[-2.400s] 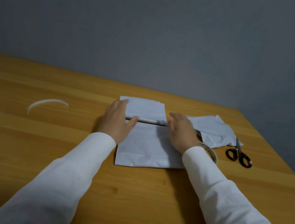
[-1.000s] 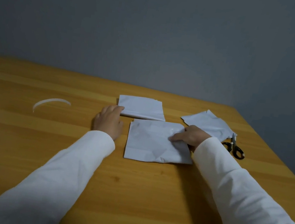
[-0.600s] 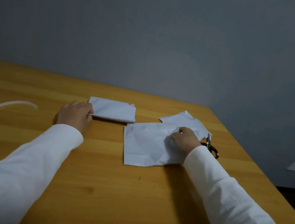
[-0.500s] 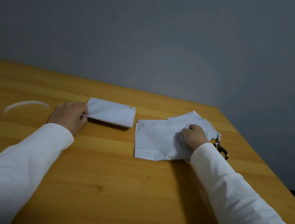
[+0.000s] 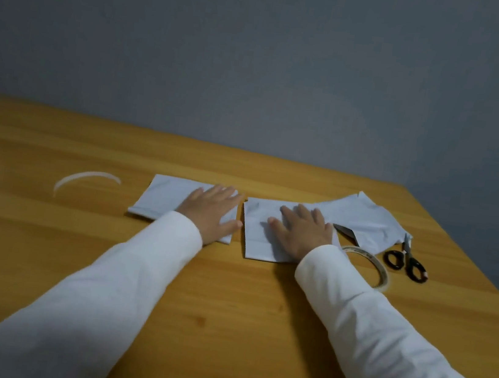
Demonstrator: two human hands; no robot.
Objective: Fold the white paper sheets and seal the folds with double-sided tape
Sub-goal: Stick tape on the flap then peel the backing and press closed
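- A person sits at a wooden desk (image 5: 226, 297) against a grey wall, seen from a head-worn camera looking down at two white-sleeved arms.
- Progress, as a judgement: one folded paper packet (image 5: 163, 197) lies left of centre and looks finished; a second folded sheet (image 5: 256, 234) lies just beside it on the right and seems freshly creased. Whether either fold is taped cannot be seen.
- What appears left: a crumpled white sheet (image 5: 365, 221) farther right lies loose and not neatly folded, so at least one sheet likely remains, along with any sealing not done.
- The left hand (image 5: 212, 212) lies flat, palm down, fingers straight and together, pressing the right part of the left packet. It grasps nothing.
- The right hand (image 5: 301, 231) lies flat, palm down, fingers spread, thumb pointing left, pressing the second sheet. It also grasps nothing.
- Both forearms reach forward roughly parallel, with the wrists low to the desk.
- A roll of double-sided tape (image 5: 375, 267) lies flat just beside the right wrist, partly hidden by the sleeve.
- Black-handled scissors (image 5: 407, 262) lie to the right of the roll, blades pointing away, near the crumpled sheet's edge.
- A curved white strip (image 5: 86, 178), perhaps tape backing, lies alone well to the left.
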